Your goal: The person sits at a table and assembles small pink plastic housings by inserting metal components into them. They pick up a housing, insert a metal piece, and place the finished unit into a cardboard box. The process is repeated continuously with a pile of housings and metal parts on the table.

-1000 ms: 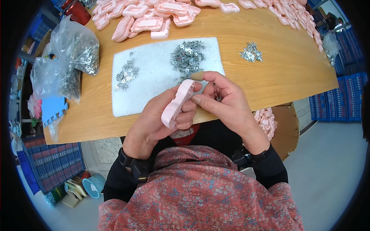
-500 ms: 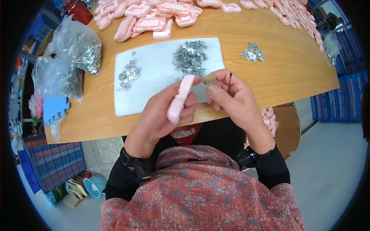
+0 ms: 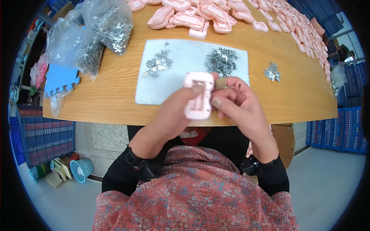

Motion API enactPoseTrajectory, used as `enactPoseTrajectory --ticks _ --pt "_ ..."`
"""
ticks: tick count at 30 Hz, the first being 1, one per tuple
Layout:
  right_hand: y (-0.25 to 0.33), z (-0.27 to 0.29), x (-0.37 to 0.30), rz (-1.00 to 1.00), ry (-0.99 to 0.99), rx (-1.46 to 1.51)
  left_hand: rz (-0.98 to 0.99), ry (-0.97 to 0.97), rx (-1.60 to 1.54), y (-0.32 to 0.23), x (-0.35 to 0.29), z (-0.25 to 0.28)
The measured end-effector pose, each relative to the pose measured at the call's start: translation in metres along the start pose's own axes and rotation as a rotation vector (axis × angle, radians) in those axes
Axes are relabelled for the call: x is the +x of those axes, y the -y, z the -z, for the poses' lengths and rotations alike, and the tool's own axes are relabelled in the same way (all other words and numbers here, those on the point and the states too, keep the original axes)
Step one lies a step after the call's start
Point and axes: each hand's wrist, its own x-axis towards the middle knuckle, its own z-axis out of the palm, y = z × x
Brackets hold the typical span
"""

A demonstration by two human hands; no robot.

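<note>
A pink plastic casing (image 3: 199,95) is held upright over the table's near edge, its inner side facing me. My left hand (image 3: 173,115) grips it from the left and below. My right hand (image 3: 239,104) pinches its right side, thumb on the lower edge, with a taped fingertip near the top. Behind the hands lies a white foam mat (image 3: 181,65) carrying two heaps of small metal parts (image 3: 221,61), the smaller heap of metal parts (image 3: 158,64) toward the left.
Many pink casings (image 3: 200,17) are piled along the far side of the wooden table (image 3: 111,88). Clear bags of metal parts (image 3: 104,25) sit at far left beside a blue foam piece (image 3: 59,79). Another small metal heap (image 3: 272,72) lies right of the mat. A blue basket (image 3: 81,169) stands on the floor.
The pink casing has been turned from edge-on to face me with its inner side. Both hands have stayed over the table's near edge.
</note>
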Motion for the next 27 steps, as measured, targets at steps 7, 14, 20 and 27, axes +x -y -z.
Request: enactPoseTrajectory --ticks 7,14,20,27 --pt "0.003 0.003 0.037 0.169 -0.172 -0.472 -0.013 0.123 -0.39 -0.018 -0.015 0.06" --pt "0.009 -0.015 0.078 0.183 -0.036 -0.708 -0.026 0.075 -0.479 -0.02 -0.017 0.062" --pt "-0.003 -0.033 0.12 0.335 0.031 -1.08 -0.018 0.026 -0.496 -0.022 -0.021 0.061" --pt "-0.004 -0.053 0.137 0.285 0.09 -1.301 -0.035 0.072 -0.505 -0.019 -0.02 0.066"
